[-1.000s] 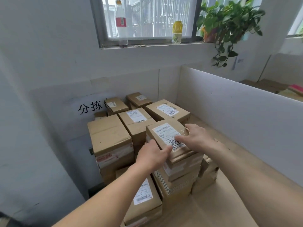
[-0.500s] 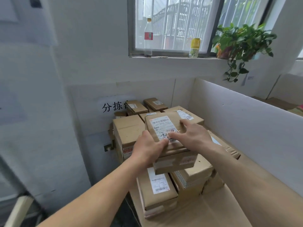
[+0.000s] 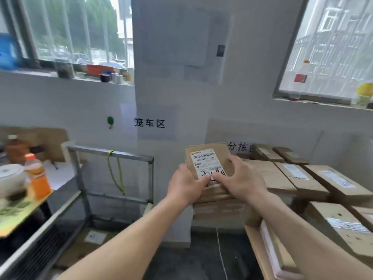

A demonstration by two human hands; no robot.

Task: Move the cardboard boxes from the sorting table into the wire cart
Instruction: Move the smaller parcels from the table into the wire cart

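Brown cardboard box point(image 3: 207, 158), rectangular, white paper label, we grip it between left hand point(image 3: 185, 186) and right hand point(image 3: 242, 178), metal-railed wire cart point(image 3: 129, 155) nearby.

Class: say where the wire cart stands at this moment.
In the head view the wire cart stands low on the left, between the orange bottle and the held box.

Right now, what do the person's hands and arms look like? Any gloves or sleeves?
No gloves and no sleeves show. The left hand and the right hand are bare, with no rings that I can see. The left forearm and the right forearm are bare all the way to the picture's bottom edge. Neither wrist has a watch, bracelet or band.
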